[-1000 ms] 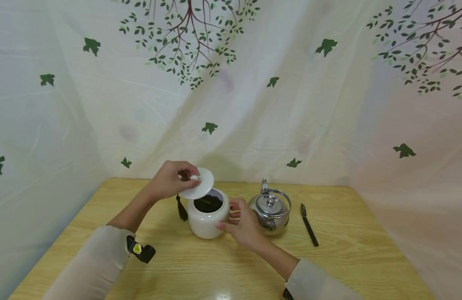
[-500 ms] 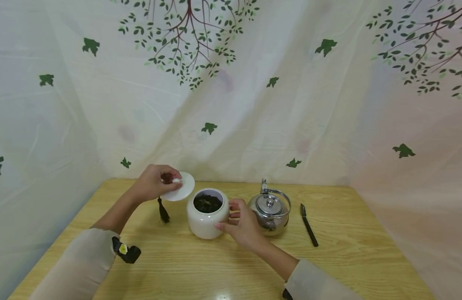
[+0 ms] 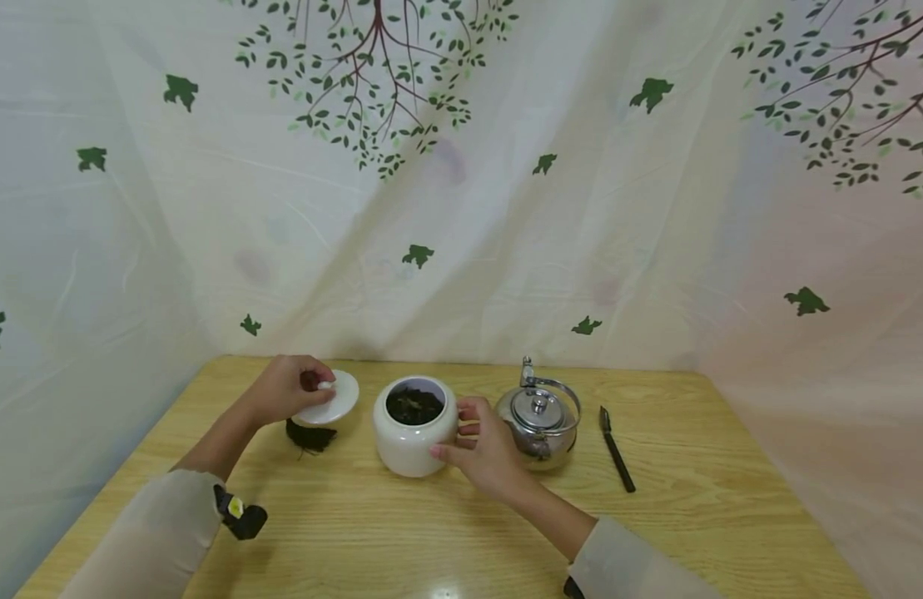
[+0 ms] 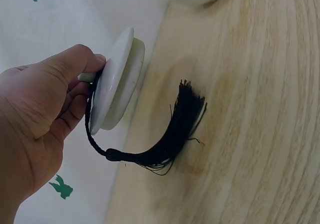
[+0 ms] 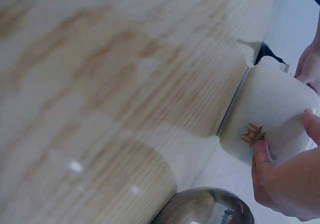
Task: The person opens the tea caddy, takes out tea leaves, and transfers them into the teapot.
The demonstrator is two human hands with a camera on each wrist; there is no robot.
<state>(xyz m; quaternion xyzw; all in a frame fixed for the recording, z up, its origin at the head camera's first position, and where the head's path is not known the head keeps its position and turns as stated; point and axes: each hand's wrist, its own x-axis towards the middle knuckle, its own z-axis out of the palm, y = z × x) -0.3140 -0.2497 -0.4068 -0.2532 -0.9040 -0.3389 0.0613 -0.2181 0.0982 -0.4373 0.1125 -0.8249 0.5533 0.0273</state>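
Observation:
My left hand (image 3: 290,389) pinches the small knob of a round white lid (image 3: 341,398), held just above the table to the left of the jar. From the knob hangs a black tassel (image 4: 172,134) on a cord, its strands bending against the wood. A white ceramic jar (image 3: 412,445) stands uncovered, with dark dried leaves (image 3: 414,405) inside that look like tea. My right hand (image 3: 487,449) holds the jar's right side, thumb at the front and fingers behind. In the right wrist view, orange marking shows on the jar wall by the fingers.
Close behind my right hand stands a shiny metal kettle (image 3: 542,424) with its handle raised. A slim dark tool with a pointed tip (image 3: 617,449) lies to its right. A cloth backdrop (image 3: 476,274) hangs behind the wooden table (image 3: 693,499).
My left hand has carried the lid left and down, away from above the jar. The tassel, hanging free before, now bends on the table. My right hand stays on the jar.

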